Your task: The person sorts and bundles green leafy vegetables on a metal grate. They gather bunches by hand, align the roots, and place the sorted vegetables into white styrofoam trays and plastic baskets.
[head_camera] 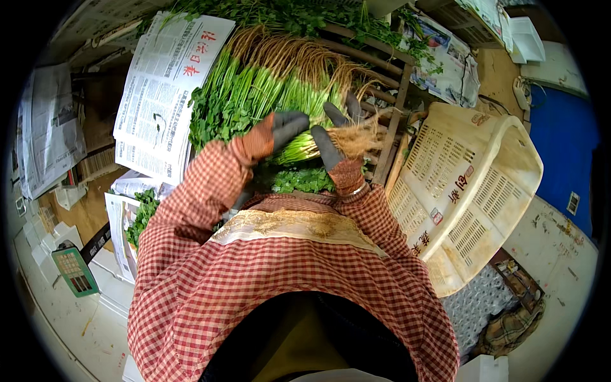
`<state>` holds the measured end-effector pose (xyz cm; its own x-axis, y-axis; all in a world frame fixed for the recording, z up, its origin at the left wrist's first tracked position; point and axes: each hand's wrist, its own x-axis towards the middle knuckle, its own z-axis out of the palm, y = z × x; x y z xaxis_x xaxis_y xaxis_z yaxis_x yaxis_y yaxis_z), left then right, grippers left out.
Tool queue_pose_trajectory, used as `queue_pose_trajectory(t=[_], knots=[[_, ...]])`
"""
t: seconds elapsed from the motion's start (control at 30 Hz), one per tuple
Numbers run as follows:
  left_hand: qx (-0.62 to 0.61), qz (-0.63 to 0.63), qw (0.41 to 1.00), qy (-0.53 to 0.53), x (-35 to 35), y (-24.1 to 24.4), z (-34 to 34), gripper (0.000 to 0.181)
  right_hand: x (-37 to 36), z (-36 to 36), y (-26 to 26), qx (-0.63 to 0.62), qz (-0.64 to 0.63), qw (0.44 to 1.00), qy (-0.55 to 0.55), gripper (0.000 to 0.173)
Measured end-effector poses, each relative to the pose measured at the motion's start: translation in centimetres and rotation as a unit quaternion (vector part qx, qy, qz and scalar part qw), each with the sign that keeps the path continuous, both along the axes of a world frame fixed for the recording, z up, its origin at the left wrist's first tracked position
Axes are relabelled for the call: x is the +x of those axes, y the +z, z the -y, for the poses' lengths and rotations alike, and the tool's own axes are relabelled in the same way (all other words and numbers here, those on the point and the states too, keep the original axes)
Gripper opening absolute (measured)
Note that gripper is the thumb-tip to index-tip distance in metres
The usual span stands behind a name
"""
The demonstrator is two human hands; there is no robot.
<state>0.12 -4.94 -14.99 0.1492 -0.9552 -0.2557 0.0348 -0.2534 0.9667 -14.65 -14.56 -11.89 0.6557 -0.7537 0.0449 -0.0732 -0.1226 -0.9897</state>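
Both my hands wear orange-and-grey work gloves. My left hand closes round the green stems of a bunch of leafy greens, its fingers pointing right. At the root end is my right hand, thumb and fingers spread around the pale brown roots; whether it grips them firmly cannot be told. Just beyond my hands lies a wide row of similar greens, leaves to the left and long brown roots toward the back. Green leaves also show below the bunch, close to my body.
Stacked newspaper sheets lie left of the greens. A slatted rack is under them. On the right leans a large cream plastic basket. More leafy greens lie at the back, and a green weighing-scale display stands at lower left.
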Motion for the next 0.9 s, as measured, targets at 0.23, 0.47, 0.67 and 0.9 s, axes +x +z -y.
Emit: queue_pose_trajectory(t=[0.23, 0.47, 0.67, 0.9], knots=[[-0.043, -0.224, 0.97, 0.079, 2.6, -2.8, -1.1, 0.036, -1.5, -0.2, -5.4, 0.229, 0.006, 0.94, 0.254, 0.042], [-0.238, 0.468, 0.825, -0.209, 0.6, -6.9, 5.1, 0.038, -8.1, -3.4, -3.3, 0.662, 0.28, 0.673, 0.173, 0.032], [-0.247, 0.484, 0.824, -0.16, 0.7, -11.4, 4.9, 0.039, -10.3, 7.2, 17.2, 0.104, 0.291, 0.947, -0.091, 0.037], [-0.156, 0.339, 0.927, 0.045, -4.0, -1.6, 2.1, 0.025, -11.3, 15.6, 6.4, -0.191, -0.167, 0.932, -0.258, 0.015]])
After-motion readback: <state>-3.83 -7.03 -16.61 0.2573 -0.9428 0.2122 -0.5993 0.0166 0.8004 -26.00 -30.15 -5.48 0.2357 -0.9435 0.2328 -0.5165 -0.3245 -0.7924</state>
